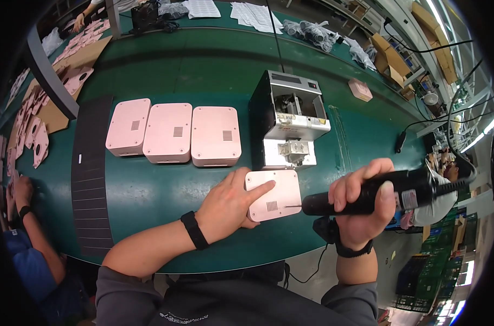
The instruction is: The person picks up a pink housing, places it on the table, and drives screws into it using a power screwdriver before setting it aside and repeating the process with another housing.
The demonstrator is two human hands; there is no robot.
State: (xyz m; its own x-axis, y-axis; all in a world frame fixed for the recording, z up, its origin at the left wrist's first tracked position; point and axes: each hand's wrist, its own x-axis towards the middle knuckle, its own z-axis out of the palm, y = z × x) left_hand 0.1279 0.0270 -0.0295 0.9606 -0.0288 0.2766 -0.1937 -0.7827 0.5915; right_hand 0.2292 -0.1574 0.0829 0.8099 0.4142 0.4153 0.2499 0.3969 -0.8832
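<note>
A pink square plastic housing (282,187) with rounded corners and a small slotted grille lies in front of me on the green bench. My left hand (225,204) grips its left edge, the index finger lying across its top. In my right hand (361,206) is a black electric screwdriver (404,190), fingers wrapped round its body. Its thin bit points left and reaches over the housing's right part; whether the tip touches cannot be made out. Directly behind the housing stands a black and silver screw feeder (290,119).
Three similar pink housings (168,130) sit side by side at left, next to a black strip mat (92,179). Further left, a co-worker's hand (22,190) is near pink flat parts (40,141). A small pinkish box (360,89) stands at back right. The screwdriver's cable (464,168) hangs at right.
</note>
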